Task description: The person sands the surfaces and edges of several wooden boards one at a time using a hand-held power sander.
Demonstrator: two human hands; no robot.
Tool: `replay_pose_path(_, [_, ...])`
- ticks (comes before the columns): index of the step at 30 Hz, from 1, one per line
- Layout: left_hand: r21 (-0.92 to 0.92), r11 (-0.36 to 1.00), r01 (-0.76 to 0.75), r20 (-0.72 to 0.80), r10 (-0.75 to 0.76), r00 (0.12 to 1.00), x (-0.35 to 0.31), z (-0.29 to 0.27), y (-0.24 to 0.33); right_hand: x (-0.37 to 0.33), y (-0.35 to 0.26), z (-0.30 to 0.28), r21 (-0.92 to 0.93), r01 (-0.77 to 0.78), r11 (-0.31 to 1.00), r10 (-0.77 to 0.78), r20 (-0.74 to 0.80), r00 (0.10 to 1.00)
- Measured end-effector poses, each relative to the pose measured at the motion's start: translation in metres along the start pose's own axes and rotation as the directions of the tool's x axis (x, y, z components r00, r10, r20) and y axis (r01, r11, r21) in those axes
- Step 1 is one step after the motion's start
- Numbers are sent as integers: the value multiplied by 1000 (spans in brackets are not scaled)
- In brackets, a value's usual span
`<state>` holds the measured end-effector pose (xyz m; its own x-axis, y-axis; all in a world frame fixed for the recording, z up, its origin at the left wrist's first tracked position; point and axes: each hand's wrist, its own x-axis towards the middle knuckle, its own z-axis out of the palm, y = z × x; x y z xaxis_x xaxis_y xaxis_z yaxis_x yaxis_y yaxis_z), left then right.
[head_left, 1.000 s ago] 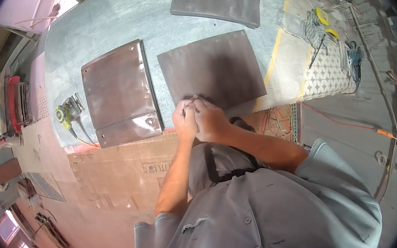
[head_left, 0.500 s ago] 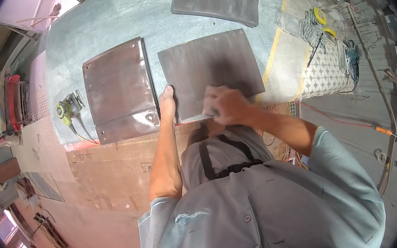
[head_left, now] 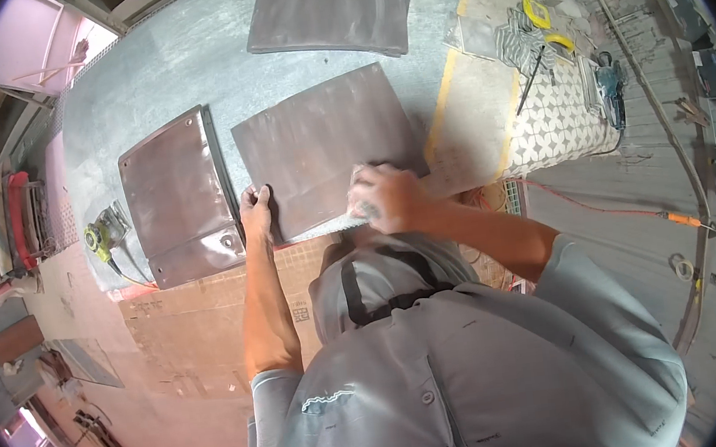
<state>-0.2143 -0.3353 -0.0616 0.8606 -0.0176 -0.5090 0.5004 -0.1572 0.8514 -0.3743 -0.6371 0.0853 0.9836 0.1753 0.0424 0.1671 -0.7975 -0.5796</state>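
A flat dark brown panel (head_left: 326, 139), dull with pale streaks, lies slightly turned at the near edge of the blue-grey table. My left hand (head_left: 257, 213) grips its left edge near the front corner, thumb on top. On the panel's front right part, my right hand (head_left: 390, 198) is closed and blurred, pressing a small pale pad (head_left: 360, 183) against the surface. Its exact kind is hard to make out. Left of my left hand is a stack of glossier brown panels (head_left: 173, 191) with small corner holes.
More brown panels (head_left: 329, 6) are stacked at the back of the table (head_left: 156, 79). A yellow-green power sander (head_left: 99, 240) stands at the left. On the right are a yellow-handled tool (head_left: 537, 13), a dark power tool (head_left: 610, 89) and a red cord (head_left: 585, 198). Cardboard (head_left: 210, 320) hangs below the front edge.
The whole view has shifted, with the table's things appearing further left. The panel looks more turned, its right side further away. My hands stay on it, the right one still blurred.
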Motion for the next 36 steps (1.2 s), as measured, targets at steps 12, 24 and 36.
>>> replay_pose_path(12, [91, 996, 12, 15, -13, 1000, 3, 2, 6, -35, 84, -63, -44, 143, 989, -140, 73, 987])
replay_pose_path(24, [-116, 972, 203, -58, -211, 976, 11, 1, 4, 35, 8, -15, -69, 259, 963, -229, 292, 929])
replay_pose_path(36, [-384, 884, 266, 17, -282, 959, 0, -7, 8, 161, -42, 21, 34, 269, 963, -263, 361, 895])
